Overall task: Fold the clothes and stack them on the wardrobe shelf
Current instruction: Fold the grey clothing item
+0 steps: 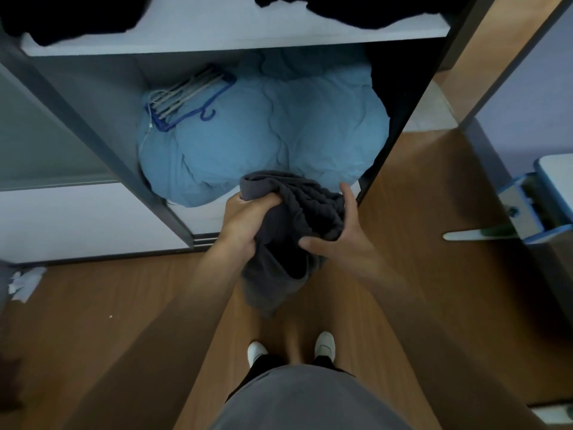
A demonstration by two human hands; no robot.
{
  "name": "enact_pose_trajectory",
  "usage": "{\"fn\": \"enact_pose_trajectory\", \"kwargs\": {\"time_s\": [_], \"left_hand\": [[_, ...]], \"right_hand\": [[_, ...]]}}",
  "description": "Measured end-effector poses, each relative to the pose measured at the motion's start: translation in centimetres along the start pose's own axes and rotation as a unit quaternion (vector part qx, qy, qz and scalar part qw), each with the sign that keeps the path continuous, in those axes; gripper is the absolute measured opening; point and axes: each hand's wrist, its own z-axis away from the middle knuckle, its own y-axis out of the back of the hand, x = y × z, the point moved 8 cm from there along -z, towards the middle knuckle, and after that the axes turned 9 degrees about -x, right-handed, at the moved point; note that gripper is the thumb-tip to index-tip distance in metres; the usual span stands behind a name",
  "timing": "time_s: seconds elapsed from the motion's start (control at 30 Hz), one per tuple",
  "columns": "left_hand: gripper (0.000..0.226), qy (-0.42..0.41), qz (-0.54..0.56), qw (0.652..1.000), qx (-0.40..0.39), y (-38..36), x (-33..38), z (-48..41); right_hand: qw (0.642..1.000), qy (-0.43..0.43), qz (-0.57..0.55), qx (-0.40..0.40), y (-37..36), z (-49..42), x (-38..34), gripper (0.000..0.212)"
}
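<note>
A bunched dark grey garment [297, 212] hangs in front of me above the wooden floor. My left hand [245, 221] grips its upper left edge in a fist. My right hand [338, 234] holds its right side, thumb pressed into the cloth and fingers spread round the back. The garment's lower part droops toward my feet. The white wardrobe shelf [217, 38] lies above, with dark clothes [372, 10] heaped at its right and more dark clothes [62, 20] at its left.
Below the shelf a bulky light blue duvet [263, 135] fills the wardrobe, with blue and white hangers [189, 97] on top. A dark wardrobe side panel [400, 125] stands to the right. Crumpled white paper [24, 283] lies on the floor at left.
</note>
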Motion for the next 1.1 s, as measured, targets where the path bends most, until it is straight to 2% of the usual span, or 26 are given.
{"fn": "enact_pose_trajectory", "kwargs": {"time_s": [0.07, 0.17, 0.27, 0.33, 0.43, 0.5, 0.6, 0.67, 0.73, 0.77, 0.83, 0.9, 1.0, 1.1], "left_hand": [[0.041, 0.012, 0.009, 1.000, 0.024, 0.2, -0.1, 0.3], [0.035, 0.003, -0.032, 0.999, 0.032, 1.0, 0.4, 0.9], [0.019, -0.033, -0.090, 0.995, -0.001, 2.6, 1.7, 1.5], [0.026, -0.044, -0.096, 0.994, -0.025, 3.9, 2.3, 1.9], [0.018, -0.036, -0.019, 0.996, -0.080, 4.8, 2.5, 1.9], [0.017, -0.001, 0.015, 0.994, -0.104, 4.5, 2.0, 1.8], [0.029, 0.047, -0.023, 0.992, -0.116, 3.5, 1.3, 1.9], [0.025, 0.029, -0.015, 0.994, -0.102, 3.1, 1.8, 1.7], [0.012, -0.007, 0.039, 0.996, -0.086, 2.7, 3.0, 1.5], [0.011, -0.016, 0.064, 0.995, -0.077, 2.4, 3.6, 1.4], [0.016, -0.020, 0.101, 0.993, -0.066, 1.6, 4.4, 1.4], [0.021, -0.019, 0.106, 0.992, -0.073, 0.6, 4.8, 1.3], [0.022, -0.026, 0.084, 0.992, -0.090, 0.3, 4.8, 0.9], [0.031, -0.034, 0.089, 0.987, -0.133, 1.8, 2.8, 0.8]], "right_hand": [[0.999, 0.027, 0.015, 0.042, -0.9, -0.5, -0.5, 0.112], [0.990, 0.051, 0.036, 0.126, 0.5, -0.6, -1.5, 0.073], [0.985, 0.065, 0.119, 0.103, 1.5, -0.9, -2.7, 0.046], [0.990, 0.074, 0.076, 0.089, 1.5, -1.2, -3.3, 0.034], [0.995, 0.073, -0.027, 0.058, 0.9, -1.7, -4.5, 0.028], [0.996, 0.051, -0.076, 0.021, 0.1, -2.2, -5.2, 0.026], [0.996, 0.026, -0.089, 0.006, -0.4, -2.7, -6.4, 0.028], [0.988, 0.020, -0.149, 0.032, 0.6, -2.8, -7.1, 0.029], [0.976, 0.022, -0.218, 0.008, 1.7, -2.6, -7.6, 0.031], [0.976, 0.011, -0.217, -0.014, 2.0, -2.4, -7.5, 0.034], [0.990, -0.035, -0.132, -0.036, 1.8, -2.0, -6.5, 0.034], [0.995, -0.057, -0.082, -0.019, 1.5, -1.8, -5.5, 0.037], [0.984, -0.016, -0.173, 0.038, 1.7, -1.7, -5.4, 0.030], [0.974, -0.001, -0.224, 0.045, 1.5, -1.5, -5.8, 0.027]]}}
